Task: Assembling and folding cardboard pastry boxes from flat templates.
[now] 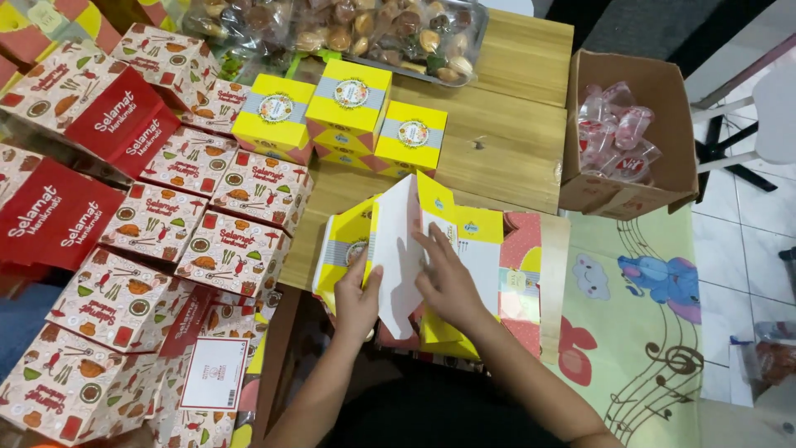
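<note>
Pale wooden surface (506,141) fills the upper middle of the head view, with white floor tiles (746,241) to the right and a pastel play mat with cartoon animals and music notes (638,332) below it.

Left hand (358,300): fingers closed on the lower left edge of a half-folded yellow and white cardboard box (398,241), thumb on the white inner panel. Right hand (448,278): fingers spread fairly wide and laid flat on the white panel of the same box, pressing rather than gripping. The box stands tilted, part open, over a stack of flat yellow and pink box blanks (506,274) just in front of the person.

Three closed yellow cardboard boxes with round labels (348,112) sit side by side on the surface beyond the hands. To the left, many red and white printed cardboard boxes (199,216) lie in overlapping rows (several stacked). At the far edge rests a clear plastic tray of assorted pastries (390,33). On the right stands an open brown cardboard carton (663,91) holding small sealed plastic cups (613,133).
</note>
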